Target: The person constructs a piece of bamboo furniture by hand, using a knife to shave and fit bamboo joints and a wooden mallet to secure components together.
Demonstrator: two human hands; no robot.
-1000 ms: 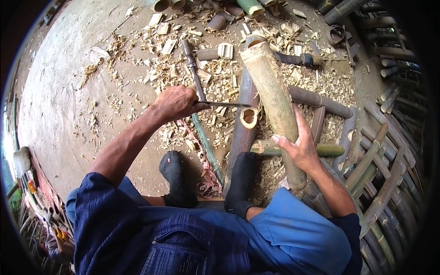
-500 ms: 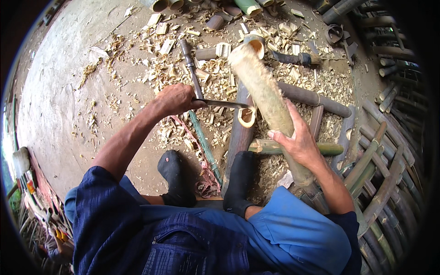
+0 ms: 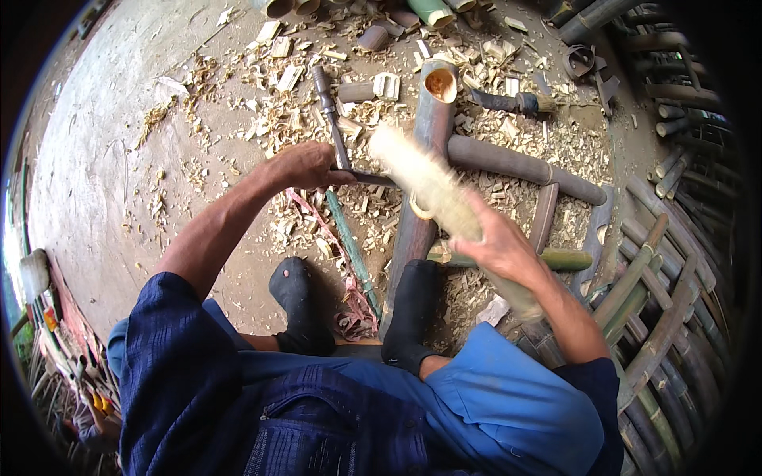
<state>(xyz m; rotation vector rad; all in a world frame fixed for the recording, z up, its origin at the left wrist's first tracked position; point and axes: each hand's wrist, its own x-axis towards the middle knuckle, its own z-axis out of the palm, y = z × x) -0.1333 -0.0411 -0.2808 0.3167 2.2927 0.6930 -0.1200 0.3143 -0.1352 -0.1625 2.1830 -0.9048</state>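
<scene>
My left hand (image 3: 309, 163) is closed round the handle end of a knife (image 3: 373, 178), its narrow dark blade pointing right. My right hand (image 3: 502, 246) grips a thick, pale bamboo club (image 3: 425, 174), blurred by motion, with a frayed upper end. The club passes over the far part of the blade and hides its tip. Under it lies a dark bamboo pole (image 3: 413, 238), held between my feet; the rim of a cut hole in it shows beside the club. The pole's far end (image 3: 440, 86) is open and hollow.
A bamboo crosspiece (image 3: 524, 168) joins the pole from the right. A chisel with a wooden handle (image 3: 323, 87) lies near my left hand. Another dark-bladed tool (image 3: 512, 101) lies farther right. Shavings cover the floor, and bamboo frames (image 3: 659, 349) are stacked at right.
The bamboo club has swung left and down across the knife blade, covering the hole in the pole. My right hand moved slightly left with it; my left hand stays nearly in place.
</scene>
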